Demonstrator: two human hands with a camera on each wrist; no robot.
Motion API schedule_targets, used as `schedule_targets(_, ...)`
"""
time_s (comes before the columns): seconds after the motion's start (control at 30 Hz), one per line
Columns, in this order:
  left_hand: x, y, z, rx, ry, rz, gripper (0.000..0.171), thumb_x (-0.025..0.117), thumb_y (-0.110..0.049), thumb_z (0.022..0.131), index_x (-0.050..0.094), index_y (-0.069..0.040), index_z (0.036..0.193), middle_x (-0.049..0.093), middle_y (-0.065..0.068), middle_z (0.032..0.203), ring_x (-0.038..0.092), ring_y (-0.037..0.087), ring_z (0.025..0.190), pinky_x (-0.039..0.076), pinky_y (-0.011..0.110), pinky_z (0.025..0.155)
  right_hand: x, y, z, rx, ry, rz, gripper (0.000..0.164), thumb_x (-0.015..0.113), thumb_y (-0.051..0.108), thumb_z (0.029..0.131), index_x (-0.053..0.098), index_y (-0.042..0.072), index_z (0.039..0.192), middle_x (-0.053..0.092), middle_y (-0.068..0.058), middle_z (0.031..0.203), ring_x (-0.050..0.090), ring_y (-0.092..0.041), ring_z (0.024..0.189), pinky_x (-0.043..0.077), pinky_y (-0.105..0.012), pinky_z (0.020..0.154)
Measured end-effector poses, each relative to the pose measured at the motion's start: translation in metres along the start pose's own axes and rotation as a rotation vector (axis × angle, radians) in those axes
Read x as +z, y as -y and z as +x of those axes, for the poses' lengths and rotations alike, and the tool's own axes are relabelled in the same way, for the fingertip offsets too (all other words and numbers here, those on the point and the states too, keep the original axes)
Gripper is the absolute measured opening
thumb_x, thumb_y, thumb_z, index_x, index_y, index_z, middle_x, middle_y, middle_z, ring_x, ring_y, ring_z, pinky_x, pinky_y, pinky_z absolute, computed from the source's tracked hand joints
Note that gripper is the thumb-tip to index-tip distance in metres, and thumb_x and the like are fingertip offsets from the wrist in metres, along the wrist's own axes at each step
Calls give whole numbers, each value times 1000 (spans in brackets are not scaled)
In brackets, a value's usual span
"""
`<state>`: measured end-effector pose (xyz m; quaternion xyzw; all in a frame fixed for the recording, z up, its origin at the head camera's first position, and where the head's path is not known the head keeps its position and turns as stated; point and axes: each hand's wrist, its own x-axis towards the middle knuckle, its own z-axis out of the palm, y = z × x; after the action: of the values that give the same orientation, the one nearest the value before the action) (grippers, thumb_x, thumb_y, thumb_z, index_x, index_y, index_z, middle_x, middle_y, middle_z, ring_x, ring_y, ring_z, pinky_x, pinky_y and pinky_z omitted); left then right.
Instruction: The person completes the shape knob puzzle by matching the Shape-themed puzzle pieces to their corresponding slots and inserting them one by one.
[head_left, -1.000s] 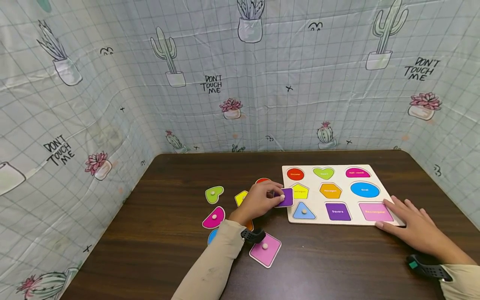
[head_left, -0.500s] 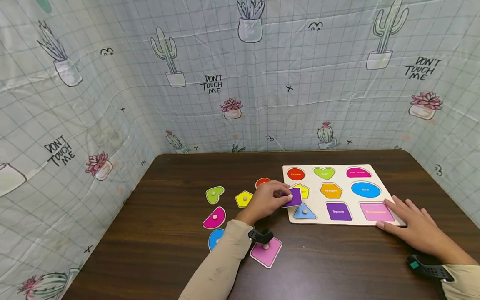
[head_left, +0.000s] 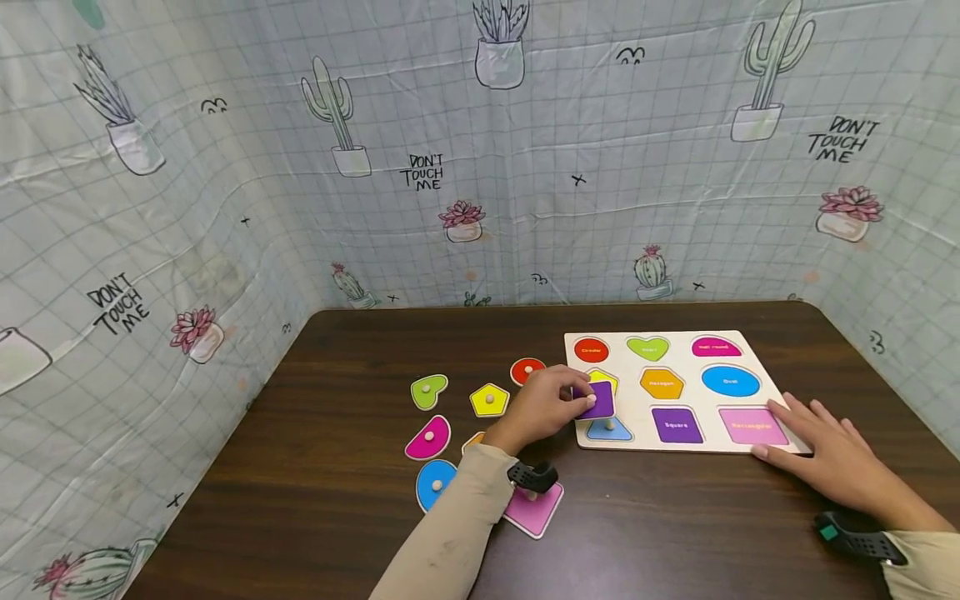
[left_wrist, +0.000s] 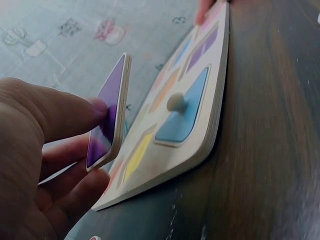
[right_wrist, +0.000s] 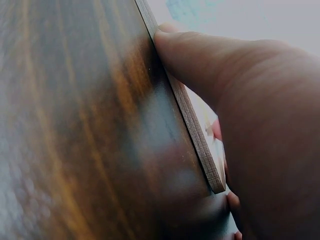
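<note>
My left hand pinches the purple square puzzle piece by its knob. It holds the piece tilted above the left side of the wooden shape board, partly covering the yellow pentagon space. In the left wrist view the purple piece is apart from the board, and the blue triangle piece sits in its recess. The printed purple square space lies right of that triangle. My right hand rests on the board's right front corner, its thumb on the edge in the right wrist view.
Loose knobbed pieces lie left of the board: a green heart, a magenta half round, a blue oval, a yellow pentagon, a red circle. An orange piece and a pink piece are partly behind the left arm.
My left hand has moved right with the purple square piece, from the board's left edge to over the board. The right hand stays where it was on the board.
</note>
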<state>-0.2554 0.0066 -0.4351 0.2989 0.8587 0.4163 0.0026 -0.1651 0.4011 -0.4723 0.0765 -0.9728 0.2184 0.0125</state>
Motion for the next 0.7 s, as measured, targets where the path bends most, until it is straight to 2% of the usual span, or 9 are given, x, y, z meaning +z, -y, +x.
schedule_targets(0.33,9,-8,5,-25,42,-105,9,74,-19,92,78,-12,97,69,-2,113,62,7,98,51,16,82,1,1,-1,-14,-10,11,84,65,45,94,33,-8,150,19,-40,153,5,-65,139,-10,-76,106)
schedule_targets(0.53,15,-11,10,-30,54,-59,8,75,-19,92,78,-14,95,71,-4,109,60,5,100,49,16,84,2,2,-2,-9,-5,9,83,65,46,94,33,-8,150,20,-39,153,5,-65,139,-9,-76,105)
schedule_targets(0.7,18,-16,14,-13,67,-18,10,74,-21,92,79,-15,98,71,-5,116,60,7,110,47,19,91,0,3,-1,-11,-12,2,83,65,46,94,33,-7,150,21,-39,153,5,-64,139,-9,-75,106)
